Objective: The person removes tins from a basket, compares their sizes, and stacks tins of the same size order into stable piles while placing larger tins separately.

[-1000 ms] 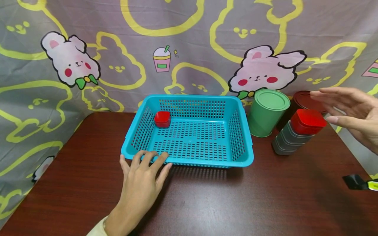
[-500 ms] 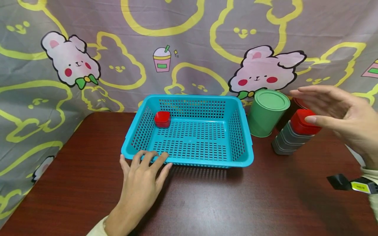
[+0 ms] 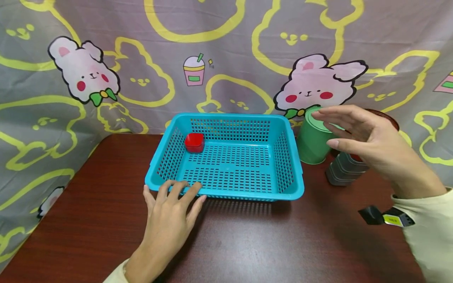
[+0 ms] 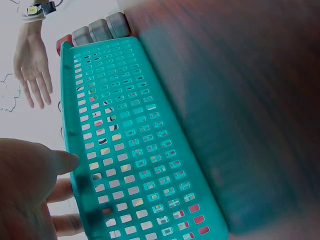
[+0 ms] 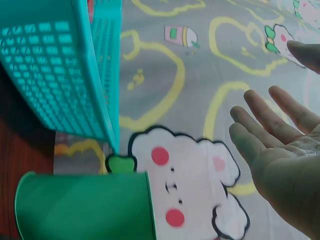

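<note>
The left hand [image 3: 171, 222] holds the near rim of a turquoise plastic basket [image 3: 226, 195], left of its middle. Its fingers hook over the rim while the thumb lies on the outer side, as the left wrist view [image 4: 69, 161] also shows. Inside the basket, by the left wall, sits a small red square cup [image 3: 194, 143]. The right hand [image 3: 371, 143] is in the air with fingers parted from the thumb and nothing between them. From the head it overlaps a green lidded can [image 3: 313, 141] and a stack of grey containers [image 3: 345, 169], hiding most of the red piece on top.
A dark red can [image 3: 383, 114] stands behind the right hand, mostly hidden. The brown wooden table [image 3: 240, 243] extends in front of the basket and to its left. A cartoon-printed cloth [image 3: 233, 59] hangs directly behind everything.
The right hand has moved left from the right edge, past the stack, to in front of the green can, fingers still spread. The left hand and basket have stayed in place.
</note>
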